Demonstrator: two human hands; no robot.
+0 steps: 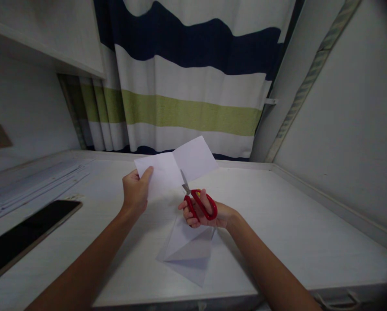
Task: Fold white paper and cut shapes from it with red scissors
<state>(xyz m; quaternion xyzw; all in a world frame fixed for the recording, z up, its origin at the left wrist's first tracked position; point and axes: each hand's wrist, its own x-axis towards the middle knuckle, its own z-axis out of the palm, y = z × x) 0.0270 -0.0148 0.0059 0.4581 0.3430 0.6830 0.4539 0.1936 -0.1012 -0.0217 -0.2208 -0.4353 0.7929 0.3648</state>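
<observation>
My left hand [135, 190] pinches the left part of a creased white sheet of paper [161, 170], thumb on top, and holds it up above the table. The fold runs down its middle, and the right part tilts upward. In my right hand [209, 211] is a pair of scissors [204, 205] with red handles, fingers through the loops. Its blades are parted, with the paper's lower edge between them near the fold. Beneath my right hand, another folded white paper [190, 255] lies on the table, partly covered by the hand.
The white table [135, 276] has a raised rim at the back and right. A dark-screened tablet or phone [28, 233] lies at the left. Behind hangs a striped curtain [190, 112]. A shelf [44, 56] juts out at upper left, and a metal handle [337, 300] shows at the front right.
</observation>
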